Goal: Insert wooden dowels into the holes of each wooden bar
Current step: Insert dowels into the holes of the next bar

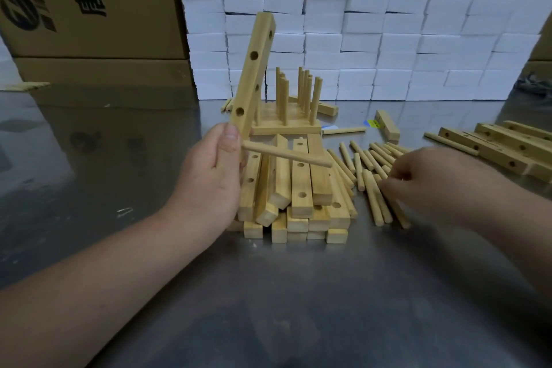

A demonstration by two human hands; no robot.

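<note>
My left hand grips the lower end of a wooden bar that stands nearly upright, with several empty holes down its side. One dowel sticks out sideways to the right from the bar's bottom end, by my thumb. My right hand reaches down with curled fingers onto loose dowels spread over the metal table; whether it pinches one is hidden. A stack of bars lies between my hands. Behind it stand finished bars with upright dowels.
More bars lie at the right edge, and a single bar and dowel lie behind the loose dowels. A cardboard box stands at the back left. A wall of white blocks closes off the back.
</note>
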